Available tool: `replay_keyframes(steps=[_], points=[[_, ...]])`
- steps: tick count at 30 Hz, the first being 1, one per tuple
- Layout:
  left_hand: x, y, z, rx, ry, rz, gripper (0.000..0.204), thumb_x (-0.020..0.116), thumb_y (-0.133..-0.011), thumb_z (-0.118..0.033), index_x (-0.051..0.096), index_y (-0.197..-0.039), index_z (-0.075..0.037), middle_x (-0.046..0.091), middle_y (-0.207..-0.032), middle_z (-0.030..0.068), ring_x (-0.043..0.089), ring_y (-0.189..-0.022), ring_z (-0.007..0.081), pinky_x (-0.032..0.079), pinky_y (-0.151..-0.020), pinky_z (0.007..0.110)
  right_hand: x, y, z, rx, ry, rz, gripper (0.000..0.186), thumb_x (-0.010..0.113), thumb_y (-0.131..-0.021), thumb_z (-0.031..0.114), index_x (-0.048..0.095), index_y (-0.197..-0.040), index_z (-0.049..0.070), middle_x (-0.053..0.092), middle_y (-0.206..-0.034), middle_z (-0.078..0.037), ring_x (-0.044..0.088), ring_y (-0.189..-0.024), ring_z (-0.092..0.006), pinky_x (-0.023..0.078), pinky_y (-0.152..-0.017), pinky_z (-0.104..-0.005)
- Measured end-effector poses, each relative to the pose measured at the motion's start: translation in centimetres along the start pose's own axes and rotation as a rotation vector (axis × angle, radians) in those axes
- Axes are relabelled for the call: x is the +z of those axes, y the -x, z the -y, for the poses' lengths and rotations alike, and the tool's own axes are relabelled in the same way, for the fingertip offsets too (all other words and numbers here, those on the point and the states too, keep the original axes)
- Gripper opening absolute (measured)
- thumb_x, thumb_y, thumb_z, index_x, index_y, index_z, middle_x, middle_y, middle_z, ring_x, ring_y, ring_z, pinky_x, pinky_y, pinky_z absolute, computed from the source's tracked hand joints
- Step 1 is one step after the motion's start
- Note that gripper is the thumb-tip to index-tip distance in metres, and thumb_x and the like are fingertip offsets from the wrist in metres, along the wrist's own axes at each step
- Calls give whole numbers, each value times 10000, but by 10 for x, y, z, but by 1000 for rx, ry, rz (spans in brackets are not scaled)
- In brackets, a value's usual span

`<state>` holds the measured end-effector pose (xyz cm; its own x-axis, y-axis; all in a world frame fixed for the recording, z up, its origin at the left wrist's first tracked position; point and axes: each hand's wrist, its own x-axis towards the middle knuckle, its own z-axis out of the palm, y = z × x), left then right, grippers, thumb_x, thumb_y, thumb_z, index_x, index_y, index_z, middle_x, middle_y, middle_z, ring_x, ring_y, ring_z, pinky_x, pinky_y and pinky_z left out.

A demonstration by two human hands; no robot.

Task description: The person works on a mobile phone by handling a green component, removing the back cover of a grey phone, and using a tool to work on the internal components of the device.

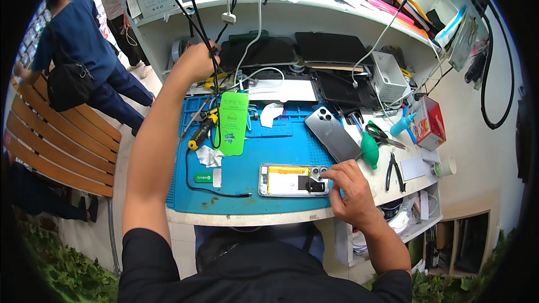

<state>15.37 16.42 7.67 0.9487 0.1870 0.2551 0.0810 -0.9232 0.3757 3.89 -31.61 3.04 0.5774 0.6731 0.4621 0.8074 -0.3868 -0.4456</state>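
Observation:
An opened phone (pixel 289 180), its back off and its yellow-edged battery and camera lenses showing, lies on a blue work mat (pixel 264 205). My right hand (pixel 353 191) has its bent fingers around the phone's camera end. Far to the left, my left hand (pixel 193 64) is raised at the back of the bench, curled beside hanging black cables (pixel 209 33). Its fingertips are partly hidden, and I cannot make out what they hold. Behind the opened phone, a dark phone back with camera lenses (pixel 334 134) lies at a slant. A green card (pixel 233 123) lies left of it.
Right of the mat are a green air blower (pixel 369 150), scissors (pixel 384 136), pliers (pixel 394 173), a light-blue bottle (pixel 402 125) and a red box (pixel 430 123). A yellow-black screwdriver (pixel 203 132) lies at left. Dark screens (pixel 331 47) line the back below a shelf. People stand beyond a wooden bench (pixel 67 134).

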Motion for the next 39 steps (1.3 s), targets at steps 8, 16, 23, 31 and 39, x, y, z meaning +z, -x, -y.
replay_keyframes(steps=[8, 16, 23, 31, 39], points=[[-70, 162, -21, 77, 934, 101, 349, 480, -1215, -309, 657, -1114, -26, 628, -902, 19, 641, -904, 136, 509, -847, 305, 16, -27, -1, -84, 38, 176, 374, 692, -824, -43, 708, -1195, 0, 696, -1182, -156, 636, -1125, -351, 519, -994, -468], [-44, 221, -51, -6, 802, 169, 292, 568, -1198, -279, 691, -1100, -33, 710, -944, 63, 660, -900, 150, 531, -853, 338, 31, -43, 13, -149, 35, 288, 353, 779, -889, 46, 689, -1229, 26, 693, -1226, -147, 640, -1154, -350, 503, -1019, -479], [-9, 240, -62, 260, 95, 623, 511, 879, -884, -551, 798, -1092, -91, 796, -956, 131, 774, -888, 379, 597, -775, 469, 25, -31, 12, -162, 65, 239, 409, 844, -879, 153, 691, -1230, 8, 657, -1292, -182, 609, -1239, -368, 490, -1086, -493], [-8, 242, -49, 285, 202, 574, 167, 850, -901, -221, 810, -976, -77, 771, -927, 164, 756, -869, 386, 589, -760, 456, 23, -20, -3, -100, 65, 290, 545, 855, -879, 194, 647, -1344, -3, 651, -1363, -202, 589, -1294, -393, 465, -1133, -505], [-7, 235, -87, 221, 756, 140, 180, 765, -1067, -205, 709, -1046, -35, 716, -1048, 104, 701, -921, 249, 550, -848, 387, 38, -24, -1, -81, -38, 333, 698, 889, -909, 321, 583, -1440, -13, 625, -1425, -213, 570, -1329, -411, 441, -1187, -497]])
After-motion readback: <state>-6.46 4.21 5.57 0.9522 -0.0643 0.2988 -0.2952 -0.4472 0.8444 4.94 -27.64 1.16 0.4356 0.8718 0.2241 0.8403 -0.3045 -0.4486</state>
